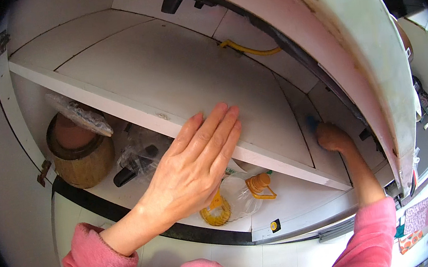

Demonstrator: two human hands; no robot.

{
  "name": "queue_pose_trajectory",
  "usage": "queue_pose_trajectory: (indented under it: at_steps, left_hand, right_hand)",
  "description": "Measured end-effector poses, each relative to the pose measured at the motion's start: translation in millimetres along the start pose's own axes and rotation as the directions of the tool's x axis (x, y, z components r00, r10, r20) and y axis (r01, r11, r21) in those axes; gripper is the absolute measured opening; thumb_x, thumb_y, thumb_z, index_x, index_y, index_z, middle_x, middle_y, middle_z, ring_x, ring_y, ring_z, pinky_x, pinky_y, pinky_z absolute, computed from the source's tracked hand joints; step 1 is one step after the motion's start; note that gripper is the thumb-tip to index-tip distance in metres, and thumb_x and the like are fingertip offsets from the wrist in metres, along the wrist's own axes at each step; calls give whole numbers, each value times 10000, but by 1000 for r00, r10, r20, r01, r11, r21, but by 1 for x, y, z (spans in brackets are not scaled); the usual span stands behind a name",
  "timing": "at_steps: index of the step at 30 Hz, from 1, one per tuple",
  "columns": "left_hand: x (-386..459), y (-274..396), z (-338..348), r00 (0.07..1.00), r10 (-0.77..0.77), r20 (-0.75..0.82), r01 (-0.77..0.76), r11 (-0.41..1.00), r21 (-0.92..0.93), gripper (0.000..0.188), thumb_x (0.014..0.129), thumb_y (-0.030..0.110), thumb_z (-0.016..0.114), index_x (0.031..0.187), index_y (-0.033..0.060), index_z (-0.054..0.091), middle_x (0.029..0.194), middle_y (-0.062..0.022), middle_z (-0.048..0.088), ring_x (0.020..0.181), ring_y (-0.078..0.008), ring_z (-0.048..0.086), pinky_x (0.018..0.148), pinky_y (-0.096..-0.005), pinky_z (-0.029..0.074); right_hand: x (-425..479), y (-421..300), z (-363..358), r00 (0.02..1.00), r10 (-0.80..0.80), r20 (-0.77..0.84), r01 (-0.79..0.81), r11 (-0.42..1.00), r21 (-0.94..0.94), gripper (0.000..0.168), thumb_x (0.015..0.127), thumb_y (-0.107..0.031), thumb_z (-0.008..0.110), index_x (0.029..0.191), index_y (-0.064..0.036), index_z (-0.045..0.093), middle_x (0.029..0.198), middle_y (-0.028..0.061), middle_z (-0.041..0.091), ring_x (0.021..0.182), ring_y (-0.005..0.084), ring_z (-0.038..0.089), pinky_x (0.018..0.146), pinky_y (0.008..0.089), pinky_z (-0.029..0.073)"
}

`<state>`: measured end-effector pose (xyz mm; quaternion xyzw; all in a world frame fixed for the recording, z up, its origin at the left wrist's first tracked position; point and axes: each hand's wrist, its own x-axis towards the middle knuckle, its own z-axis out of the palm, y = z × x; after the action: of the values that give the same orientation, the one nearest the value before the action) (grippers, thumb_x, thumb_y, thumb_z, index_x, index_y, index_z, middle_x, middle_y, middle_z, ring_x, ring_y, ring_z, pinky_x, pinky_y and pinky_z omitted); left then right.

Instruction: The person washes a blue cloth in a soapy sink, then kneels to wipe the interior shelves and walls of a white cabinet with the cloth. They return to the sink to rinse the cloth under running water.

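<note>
My left hand lies palm down across the front edge of a white cabinet shelf. Its fingers are stretched out over the shelf top and hold nothing. At the right end of the shelf, my right hand is curled around a small blue thing, perhaps a cloth. Most of that thing is hidden by the fingers. Below the shelf, partly behind my left hand, a clear plastic oil bottle with an orange cap and handle lies tilted, with yellow liquid at its bottom.
Under the shelf stand a round wooden container, a plastic-wrapped item and a black-handled item in clear plastic. A yellow hose runs along the back wall. The countertop edge overhangs at right; an open door stands left.
</note>
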<state>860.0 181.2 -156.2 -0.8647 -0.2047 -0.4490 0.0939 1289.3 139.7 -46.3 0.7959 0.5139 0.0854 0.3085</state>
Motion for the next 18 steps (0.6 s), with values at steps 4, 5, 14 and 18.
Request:
queue_pose_trajectory:
  at_steps: [4, 5, 14, 18]
  left_hand:
    - [-1, 2, -1, 999, -12, 42, 11, 1000, 22, 796, 612, 128, 698, 1326, -49, 396, 1421, -187, 371, 1332, -327, 349, 1067, -453, 307]
    - [-2, 1, -2, 999, -17, 38, 16, 1000, 22, 796, 611, 127, 697, 1327, -49, 395, 1421, -186, 371, 1332, -326, 349, 1068, -453, 307]
    - [0, 0, -4, 999, 8, 40, -11, 998, 65, 788, 611, 94, 668, 1334, -44, 387, 1419, -181, 374, 1327, -324, 358, 1063, -460, 320]
    - [0, 1, -5, 999, 12, 36, -14, 999, 52, 776, 629, 57, 663, 1344, -33, 375, 1432, -173, 357, 1339, -321, 337, 1075, -458, 309]
  right_hand:
    - [-67, -82, -51, 968, -195, -156, 217, 967, 135, 242, 916, -162, 453, 962, 41, 576, 888, 293, 604, 853, 460, 582, 792, 485, 466]
    - [-58, -81, -52, 961, -201, -190, 233, 959, 164, 246, 922, -166, 446, 989, 37, 568, 917, 286, 607, 866, 443, 589, 802, 482, 465]
    - [59, -22, -18, 976, 149, -159, -11, 764, 645, 370, 978, -211, 347, 1244, 6, 485, 1202, 202, 565, 1013, 276, 556, 910, 398, 416]
    - [69, 37, 28, 948, 33, -316, 111, 897, 427, 388, 988, -238, 330, 1248, 4, 486, 1164, 199, 585, 1010, 271, 560, 922, 382, 410]
